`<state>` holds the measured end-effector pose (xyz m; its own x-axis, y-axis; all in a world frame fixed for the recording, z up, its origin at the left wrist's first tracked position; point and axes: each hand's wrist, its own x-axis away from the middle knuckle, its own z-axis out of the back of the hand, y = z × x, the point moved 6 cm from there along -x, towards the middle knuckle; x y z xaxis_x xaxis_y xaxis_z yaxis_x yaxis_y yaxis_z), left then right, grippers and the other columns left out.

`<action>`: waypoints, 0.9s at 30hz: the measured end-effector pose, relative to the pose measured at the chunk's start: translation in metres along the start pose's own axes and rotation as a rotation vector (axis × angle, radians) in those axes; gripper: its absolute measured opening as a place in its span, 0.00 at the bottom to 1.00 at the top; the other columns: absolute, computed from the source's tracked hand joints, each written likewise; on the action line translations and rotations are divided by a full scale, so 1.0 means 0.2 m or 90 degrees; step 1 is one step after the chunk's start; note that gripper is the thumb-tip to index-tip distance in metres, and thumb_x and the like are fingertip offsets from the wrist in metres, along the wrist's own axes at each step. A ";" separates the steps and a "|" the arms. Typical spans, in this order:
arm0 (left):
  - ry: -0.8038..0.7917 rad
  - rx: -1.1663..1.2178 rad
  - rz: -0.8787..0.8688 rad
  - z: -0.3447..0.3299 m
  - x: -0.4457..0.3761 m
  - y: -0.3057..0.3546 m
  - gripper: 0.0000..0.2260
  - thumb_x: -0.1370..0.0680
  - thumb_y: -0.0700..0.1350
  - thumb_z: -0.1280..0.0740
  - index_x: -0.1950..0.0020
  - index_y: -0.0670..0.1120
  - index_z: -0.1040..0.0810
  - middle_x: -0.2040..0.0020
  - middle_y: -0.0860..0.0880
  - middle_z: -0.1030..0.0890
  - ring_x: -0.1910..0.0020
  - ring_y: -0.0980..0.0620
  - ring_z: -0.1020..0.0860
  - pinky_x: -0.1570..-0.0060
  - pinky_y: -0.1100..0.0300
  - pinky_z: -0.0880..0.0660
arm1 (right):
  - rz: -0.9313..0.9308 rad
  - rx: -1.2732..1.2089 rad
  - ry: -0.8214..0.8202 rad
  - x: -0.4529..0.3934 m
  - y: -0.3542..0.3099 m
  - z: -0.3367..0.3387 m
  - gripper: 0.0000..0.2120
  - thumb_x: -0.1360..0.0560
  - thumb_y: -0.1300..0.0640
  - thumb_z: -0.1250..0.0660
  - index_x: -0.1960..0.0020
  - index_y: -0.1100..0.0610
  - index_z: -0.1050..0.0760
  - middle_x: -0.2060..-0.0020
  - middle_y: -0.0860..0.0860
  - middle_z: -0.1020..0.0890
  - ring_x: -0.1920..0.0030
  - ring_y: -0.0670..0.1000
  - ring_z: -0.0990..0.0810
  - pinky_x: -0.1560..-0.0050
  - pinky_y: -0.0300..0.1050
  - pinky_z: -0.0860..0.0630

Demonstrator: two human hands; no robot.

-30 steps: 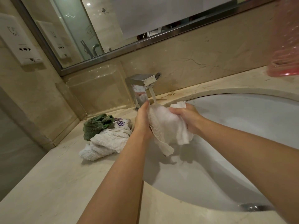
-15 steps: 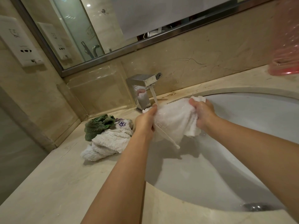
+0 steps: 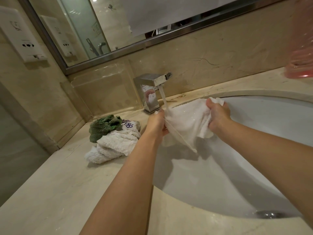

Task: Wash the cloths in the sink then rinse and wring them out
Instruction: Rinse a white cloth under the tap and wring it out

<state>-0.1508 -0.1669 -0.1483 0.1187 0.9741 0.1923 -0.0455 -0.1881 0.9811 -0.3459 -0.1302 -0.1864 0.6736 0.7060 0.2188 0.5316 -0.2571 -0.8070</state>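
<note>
We have pulled the white washcloth [image 3: 186,122] wider under the tap stream [image 3: 165,99], left hand [image 3: 156,123] and right hand [image 3: 218,114] fingers clamped on its ends, so rinsing continues.

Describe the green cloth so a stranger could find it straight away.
Start at the chrome tap behind the white sink and look left along the marble counter towards the wall corner. A small heap of cloths lies there; the green cloth sits crumpled at its back, the only dark, shaggy piece among white towels.
</note>
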 end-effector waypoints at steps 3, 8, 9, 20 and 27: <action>0.035 -0.098 0.007 0.04 -0.01 -0.02 0.13 0.17 0.49 0.42 0.44 0.40 0.26 0.59 0.44 0.22 0.62 0.49 0.21 0.65 0.56 0.20 | -0.012 -0.019 -0.002 0.00 0.00 0.02 0.09 0.23 0.60 0.33 0.45 0.54 0.29 0.45 0.57 0.20 0.46 0.57 0.20 0.39 0.56 0.24; 0.018 -0.105 0.011 0.04 0.01 -0.03 0.09 0.18 0.43 0.39 0.46 0.37 0.24 0.61 0.42 0.21 0.67 0.48 0.21 0.68 0.58 0.20 | -0.024 -0.036 -0.012 -0.04 -0.02 0.05 0.06 0.23 0.59 0.32 0.48 0.54 0.28 0.43 0.57 0.20 0.43 0.57 0.20 0.39 0.58 0.25; 0.011 -0.060 0.008 0.04 0.01 -0.02 0.07 0.19 0.39 0.39 0.47 0.36 0.24 0.61 0.41 0.21 0.66 0.48 0.21 0.69 0.59 0.20 | -0.025 -0.041 -0.010 -0.05 -0.02 0.05 0.07 0.23 0.59 0.32 0.47 0.54 0.28 0.43 0.56 0.20 0.43 0.57 0.20 0.39 0.58 0.25; -0.003 0.030 -0.124 0.00 -0.02 0.05 0.10 0.23 0.30 0.45 0.46 0.40 0.29 0.60 0.45 0.27 0.59 0.48 0.28 0.57 0.57 0.27 | -0.051 -0.082 -0.021 -0.08 -0.01 0.03 0.21 0.23 0.57 0.31 0.32 0.54 0.31 0.41 0.55 0.20 0.45 0.57 0.20 0.40 0.58 0.24; -0.017 0.009 -0.222 -0.01 0.02 0.10 0.11 0.25 0.29 0.43 0.57 0.44 0.29 0.62 0.46 0.29 0.62 0.50 0.31 0.58 0.57 0.31 | -0.054 -0.073 -0.015 -0.13 0.00 0.04 0.20 0.25 0.54 0.29 0.34 0.53 0.27 0.45 0.53 0.18 0.47 0.56 0.18 0.42 0.57 0.23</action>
<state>-0.1525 -0.1664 -0.1273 0.1512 0.9763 -0.1548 0.0165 0.1540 0.9879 -0.3670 -0.1436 -0.1959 0.6127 0.7429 0.2695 0.6418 -0.2687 -0.7182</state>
